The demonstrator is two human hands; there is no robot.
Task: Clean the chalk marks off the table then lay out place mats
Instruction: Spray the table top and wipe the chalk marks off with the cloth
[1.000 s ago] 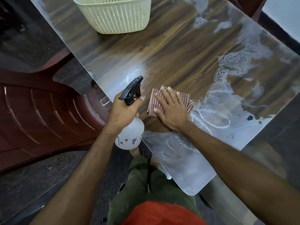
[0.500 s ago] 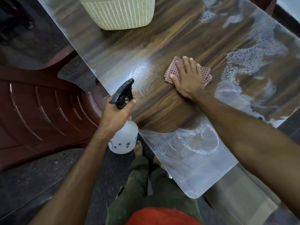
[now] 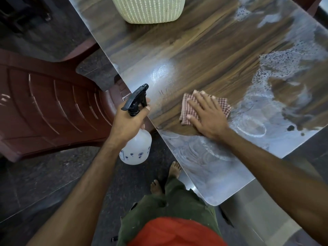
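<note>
My right hand (image 3: pixel 206 115) presses flat, fingers straight, on a folded red-and-white checked cloth (image 3: pixel 187 108) lying on the wooden table (image 3: pixel 204 50). White chalk marks and wet smears (image 3: pixel 252 128) spread to the right of the cloth and along the near corner of the table. My left hand (image 3: pixel 128 119) grips the neck of a white spray bottle (image 3: pixel 135 150) with a black trigger head, held just off the table's left edge. No place mats are visible.
A pale woven plastic basket (image 3: pixel 149 9) stands at the far side of the table. A dark red plastic chair (image 3: pixel 49 107) sits close to the table's left edge. My bare feet (image 3: pixel 165 176) stand on the dark floor by the near corner.
My right hand has slid the cloth back toward me and to the left, from further out on the table to near the chalk circle. The spray bottle stays held at the left edge.
</note>
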